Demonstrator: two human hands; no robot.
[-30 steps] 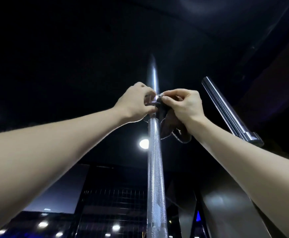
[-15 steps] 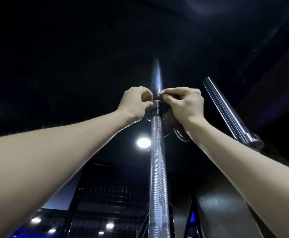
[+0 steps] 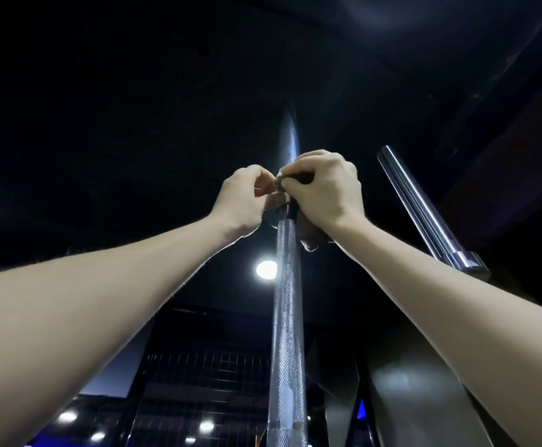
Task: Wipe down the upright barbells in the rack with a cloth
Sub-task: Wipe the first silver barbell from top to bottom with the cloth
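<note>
Currently head view only: upright barbell at frame centre, dark cloth wrapped at its collar. Left hand pinching cloth edge, right hand clenched round cloth. Second barbell sleeve leaning, right of centre.

A round ceiling light glows overhead; smaller lights, perhaps reflections, shine lower left.

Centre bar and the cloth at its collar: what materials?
Centre bar: looks like steel, bright silvery finish, knurled shaft glinting under the lamp. Cloth: dark, limp fabric by its hanging folds; weave too dim to tell.
</note>
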